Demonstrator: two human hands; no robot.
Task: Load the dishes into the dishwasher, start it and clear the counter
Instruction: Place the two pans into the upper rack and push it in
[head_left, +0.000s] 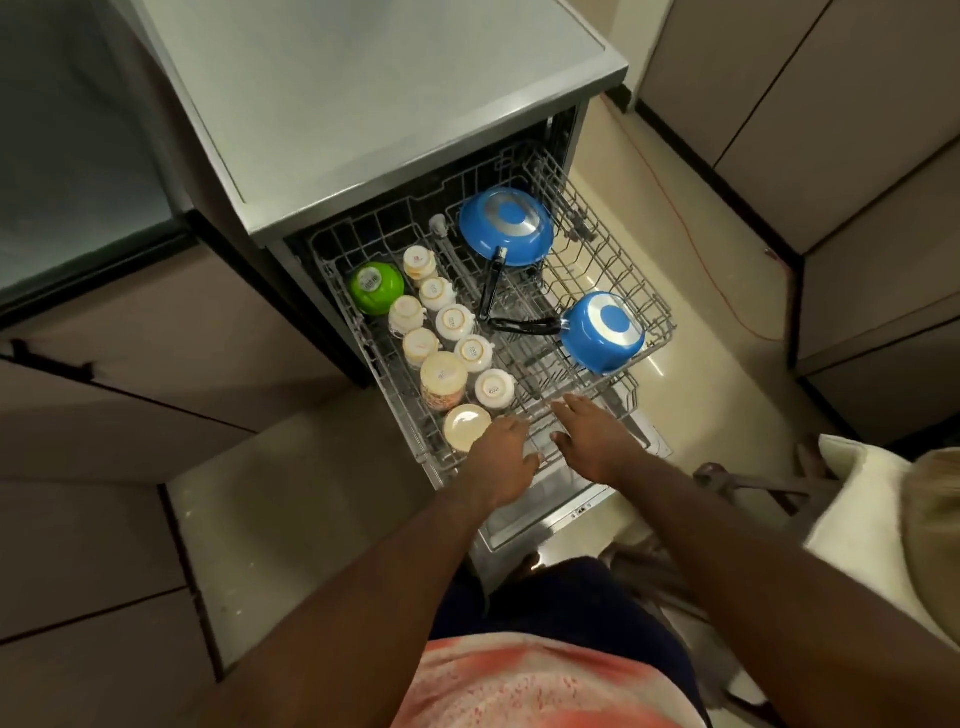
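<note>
Open right hand (592, 436) and left hand (501, 457), grip unclear, on the rack (615, 249) front; a hard shove could topple the cups (453, 319).

Mid-frame, the metal wire rack (610, 249) is looking matt grey; 2 glossy blue pans (506, 227) (602, 332) are showing bare metal rings; above, the steel dishwasher top (389, 104) is gleaming softly.

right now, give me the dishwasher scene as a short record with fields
door: open, folded down
rack: pulled out
rack left side: green bowl, pale cups, all upside down
rack right side: large blue pan behind, small blue pan nearer, both upside down
left hand: at rack's front edge, grip unclear
right hand: stretched flat on rack's front edge
</note>
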